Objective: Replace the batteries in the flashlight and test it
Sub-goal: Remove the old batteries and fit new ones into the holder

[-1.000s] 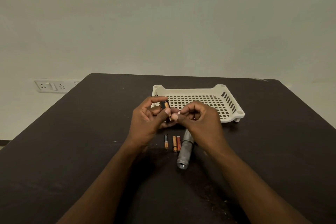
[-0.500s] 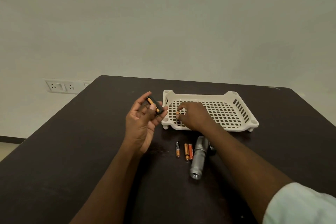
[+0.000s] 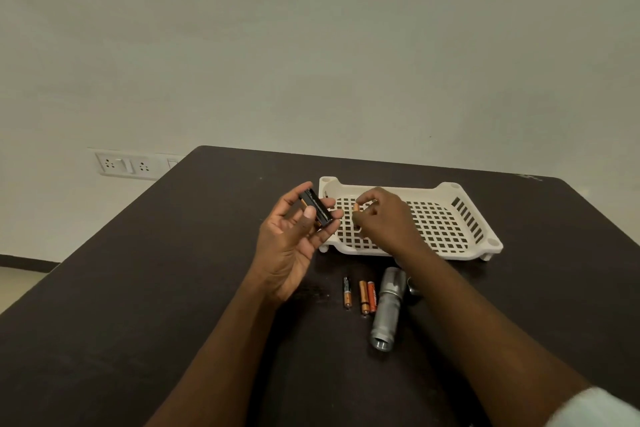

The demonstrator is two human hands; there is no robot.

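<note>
1. Hidden or unclear: our right forearm crosses the near rim of the white perforated tray (image 3: pixel 450 189) and covers part of a small dark piece (image 3: pixel 414 289) lying just right of the flashlight body; we cannot tell what that piece is. Our left thumb covers the middle of the black battery holder (image 3: pixel 316 207), and we cannot count the cells in it.
2. Cut off: a white sleeve (image 3: pixel 602 409) runs out of the lower right corner.
3. Left hand (image 3: pixel 294 243): raised above the table, palm turned toward us, fingers curled, thumb and fingertips clamped on the battery holder, which is tilted with its far end up-left.
4. Right hand (image 3: pixel 384 215): reached over the left part of the tray, back of the hand up, thumb and forefinger pinching one small orange battery (image 3: pixel 356 207).
5. Flashlight body (image 3: pixel 387 308): silver, lying on the dark table (image 3: pixel 173 288) in front of the tray, open end toward us, between our forearms.
6. Loose batteries: one black-and-orange battery (image 3: pixel 347 292) lies alone; two orange batteries (image 3: pixel 367 296) lie side by side, touching, just left of the flashlight body.
7. Room and edges: the tray stands near the far table edge. The table's left half and far right part lie bare. A wall socket panel (image 3: pixel 126 165) sits beyond the left corner.
</note>
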